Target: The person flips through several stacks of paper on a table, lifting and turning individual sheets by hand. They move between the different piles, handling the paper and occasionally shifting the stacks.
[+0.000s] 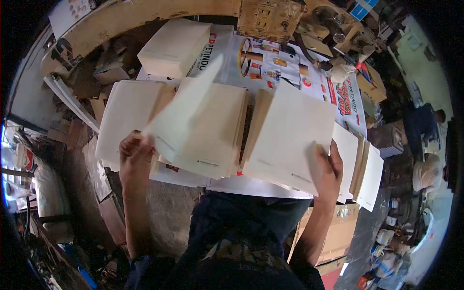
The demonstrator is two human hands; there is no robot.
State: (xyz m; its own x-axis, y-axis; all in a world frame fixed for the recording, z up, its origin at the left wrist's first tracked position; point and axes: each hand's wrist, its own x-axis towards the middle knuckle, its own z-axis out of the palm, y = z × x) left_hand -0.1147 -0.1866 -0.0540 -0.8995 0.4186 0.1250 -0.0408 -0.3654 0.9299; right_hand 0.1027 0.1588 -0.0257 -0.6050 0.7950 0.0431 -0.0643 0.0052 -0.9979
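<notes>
My left hand (136, 151) is closed on the lower corner of a white paper sheet (186, 111), which is lifted, curved and blurred. Below that sheet lies the middle paper stack (224, 121), small dark print along its bottom edge. My right hand (329, 166) grips the right edge of a white sheet (297, 130), thumb on top and fingers partly hidden behind it. This sheet lies tilted over a brownish-edged stack (261, 108). Another paper stack (126, 104) sits beyond my left hand. To the right of my right hand are more paper stacks (371, 171).
A tall block of white paper (175, 46) stands at the back left of the table. Printed banner sheeting (290, 72) covers the tabletop. Behind it rises a worn machine part (268, 19). A cardboard box (338, 229) stands below at right. Another person (423, 125) is far right.
</notes>
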